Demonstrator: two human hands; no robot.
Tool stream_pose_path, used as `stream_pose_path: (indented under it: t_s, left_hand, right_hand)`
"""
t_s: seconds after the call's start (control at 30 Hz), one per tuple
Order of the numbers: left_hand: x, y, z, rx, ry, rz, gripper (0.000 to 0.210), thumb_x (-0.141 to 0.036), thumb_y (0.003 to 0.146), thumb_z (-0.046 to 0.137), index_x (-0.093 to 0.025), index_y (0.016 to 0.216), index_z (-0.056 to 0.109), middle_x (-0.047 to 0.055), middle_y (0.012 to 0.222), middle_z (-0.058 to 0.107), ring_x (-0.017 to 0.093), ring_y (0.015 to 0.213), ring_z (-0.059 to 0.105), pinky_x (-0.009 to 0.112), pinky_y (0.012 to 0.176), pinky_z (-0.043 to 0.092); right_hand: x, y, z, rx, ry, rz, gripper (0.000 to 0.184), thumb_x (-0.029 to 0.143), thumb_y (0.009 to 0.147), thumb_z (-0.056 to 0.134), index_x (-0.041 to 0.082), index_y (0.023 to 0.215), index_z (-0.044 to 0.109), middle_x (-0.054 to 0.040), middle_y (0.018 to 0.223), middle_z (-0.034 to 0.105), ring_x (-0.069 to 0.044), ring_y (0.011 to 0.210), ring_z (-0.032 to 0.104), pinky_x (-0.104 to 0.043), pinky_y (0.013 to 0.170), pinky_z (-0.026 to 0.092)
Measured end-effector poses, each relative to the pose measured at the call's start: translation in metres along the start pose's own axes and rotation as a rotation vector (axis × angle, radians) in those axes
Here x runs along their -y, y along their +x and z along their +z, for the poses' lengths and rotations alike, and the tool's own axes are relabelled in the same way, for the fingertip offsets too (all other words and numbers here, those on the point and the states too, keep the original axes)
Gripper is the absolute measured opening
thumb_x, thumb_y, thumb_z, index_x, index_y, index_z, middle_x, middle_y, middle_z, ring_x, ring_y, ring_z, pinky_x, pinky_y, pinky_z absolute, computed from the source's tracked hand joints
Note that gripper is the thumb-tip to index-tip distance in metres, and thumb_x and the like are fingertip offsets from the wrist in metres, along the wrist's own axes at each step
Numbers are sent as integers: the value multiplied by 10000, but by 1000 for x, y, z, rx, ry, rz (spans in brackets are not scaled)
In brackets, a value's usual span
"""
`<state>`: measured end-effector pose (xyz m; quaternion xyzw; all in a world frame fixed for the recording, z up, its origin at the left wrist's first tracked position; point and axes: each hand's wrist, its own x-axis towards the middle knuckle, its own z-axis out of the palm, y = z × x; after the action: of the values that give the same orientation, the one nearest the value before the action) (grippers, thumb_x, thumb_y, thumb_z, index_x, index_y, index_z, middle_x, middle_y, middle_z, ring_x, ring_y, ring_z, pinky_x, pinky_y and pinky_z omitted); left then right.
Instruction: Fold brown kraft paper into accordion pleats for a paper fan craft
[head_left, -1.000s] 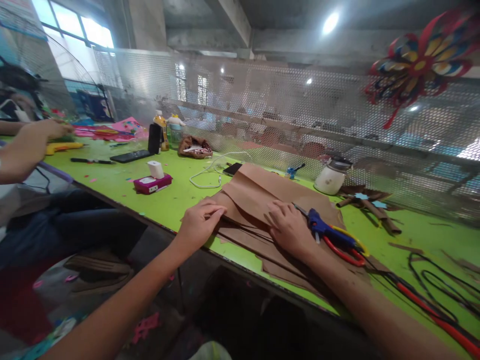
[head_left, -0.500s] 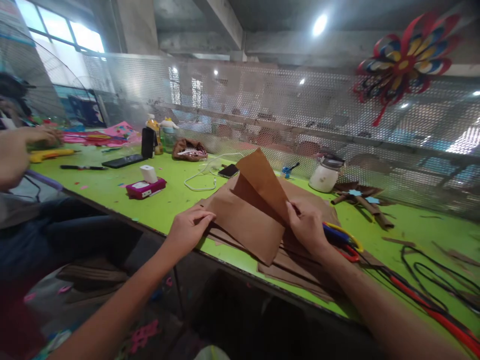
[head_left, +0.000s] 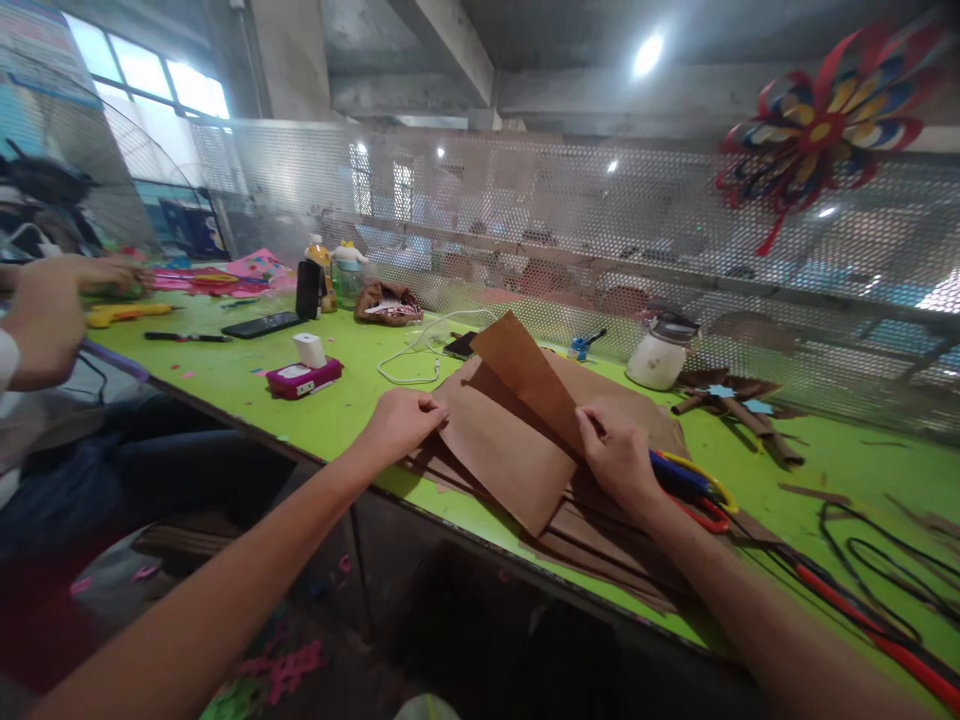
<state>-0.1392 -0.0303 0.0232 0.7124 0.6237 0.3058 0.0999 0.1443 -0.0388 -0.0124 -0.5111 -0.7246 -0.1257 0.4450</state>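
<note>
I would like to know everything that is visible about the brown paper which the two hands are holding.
The brown paper looks plain and fairly stiff, perhaps one folded piece: a paler panel in front, and a darker flap raised behind it, with shadow between them. The left hand pinches the panel's left end; the right hand pinches the flap's right edge. More brown sheets lie underneath.

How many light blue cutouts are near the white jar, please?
2: the left cutout and the right cutout, both on brown pieces right of the white jar; more may be hidden.
</note>
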Motion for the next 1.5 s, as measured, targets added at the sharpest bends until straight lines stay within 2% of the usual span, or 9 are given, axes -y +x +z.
stream_pose_path:
  t_s: [0.27, 0.5, 0.7, 0.87, 1.03, 1.17, 1.3, 1.4, 1.5]
  left_hand:
    - [-4, 36, 6, 68, 51, -26, 212, -359, 638, 621, -175, 538, 652, 30, 414, 564, 157, 454, 526, 255, 486, 350]
    - [-4, 62, 18, 10, -62, -105, 218, -356, 641, 620, -153, 567, 641, 33, 474, 585, 148, 488, 531, 242, 485, 368]
    - [-1, 61, 29, -57, -15, -95, 260, -375, 680, 577, -159, 556, 650, 49, 445, 573, 184, 534, 566, 263, 527, 392]
    - [-1, 52, 39, -1, 120, 63, 219, -295, 695, 514, -171, 611, 674, 61, 525, 615, 196, 579, 584, 269, 557, 385]
    - [1, 44, 45, 21, 164, 119, 190, -252, 675, 492, -169, 630, 656, 75, 625, 643, 188, 589, 572, 262, 543, 355]
    - [6, 33, 35, 10, 137, 164, 242, -299, 717, 458, -165, 705, 659, 73, 683, 652, 179, 615, 567, 252, 548, 350]
    - [25, 19, 11, -100, -67, -4, 344, -379, 762, 433, -187, 961, 639, 32, 691, 659, 159, 599, 572, 239, 555, 379]
    - [50, 6, -7, -223, -192, -118, 355, -428, 745, 471, -157, 907, 636, 42, 701, 660, 164, 648, 593, 234, 573, 407]
    - [73, -9, -19, -253, -205, -168, 363, -437, 729, 492, -140, 873, 642, 60, 771, 674, 182, 717, 608, 250, 625, 436]
  right_hand:
    - [1, 1, 0, 11, 38, -35, 248, 283, 848, 415, 168, 774, 623, -68, 744, 655, -183, 682, 589, -291, 644, 424]
    - [7, 0, -1, 37, 63, -44, 202, 245, 845, 431, 168, 769, 601, -47, 722, 634, -169, 675, 574, -275, 633, 405]
    - [11, -1, -1, 57, 96, -55, 200, 241, 849, 425, 176, 772, 597, -49, 729, 631, -167, 676, 570, -274, 637, 410]
    - [10, -3, 0, 142, 117, -75, 209, 231, 854, 418, 180, 749, 592, -53, 731, 617, -172, 701, 558, -282, 659, 420]
    - [12, -5, 4, 208, 137, -153, 192, 207, 847, 427, 183, 758, 595, -62, 782, 621, -179, 770, 558, -305, 710, 436]
    - [15, -8, 4, 276, 197, -192, 156, 192, 834, 448, 189, 803, 601, -62, 838, 627, -177, 819, 562, -315, 748, 452]
    - [19, -11, 2, 414, 220, -235, 163, 207, 828, 474, 188, 916, 609, -70, 916, 625, -176, 873, 560, -322, 784, 456]
    - [24, -14, 0, 500, 185, -310, 229, 287, 822, 515, 199, 1015, 604, -89, 1022, 612, -198, 962, 541, -365, 847, 434]
    - [27, -17, 1, 533, 137, -344, 330, 394, 817, 524, 216, 1087, 588, -107, 1107, 587, -223, 1023, 513, -399, 859, 428]
